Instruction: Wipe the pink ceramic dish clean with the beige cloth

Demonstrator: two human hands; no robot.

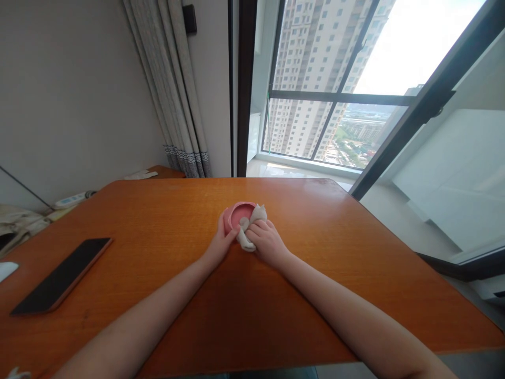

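A small pink bowl-like dish (241,210) is tilted towards me above the middle of the wooden table (165,221). My left hand (221,237) grips its left side, with the thumb near the front rim. In my right hand (269,239) is a bunched white cloth (258,213), pressed against the right side and inner edge of the dish. Part of the cloth hangs below the fingers. The fingers of my left hand behind the dish are hidden, and so is the underside of the dish.
A dark flat tablet-like slab (65,273) lies on the table at the left. Beyond the left edge are a white power strip (73,200) and some fabric (19,223). A grey curtain (173,95) hangs behind, and a large window (335,95) stands at the back right.
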